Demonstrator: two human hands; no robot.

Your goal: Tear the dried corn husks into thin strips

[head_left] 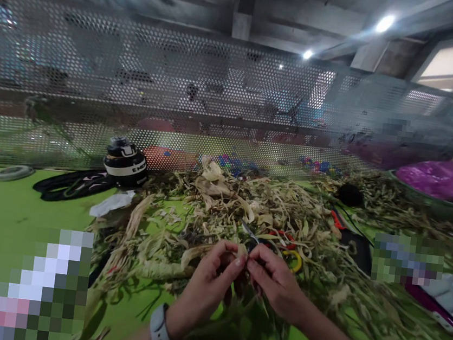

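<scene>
My left hand point(214, 280) and my right hand point(279, 285) meet low in the middle of the head view, fingertips pinched together. Between them is a pale leafy strip point(243, 250), like dried husk; the fingers cover most of it. Just beyond lie scissors with a metal blade point(250, 231), partly buried in plant scraps. A red handle point(284, 238) and a yellow handle loop point(294, 262) show beside my right hand; I cannot tell which belongs to the blade. Dried leaves and husks point(228, 192) are heaped in front of both hands.
A black jug with a white band point(126, 165) stands at the left, near a black strap point(71, 184), a white tissue point(112, 203) and a ring point(13, 172). Perforated metal mesh point(170, 92) rises behind the green tabletop point(40, 225). A purple plastic bag point(442, 181) lies in a basin at right.
</scene>
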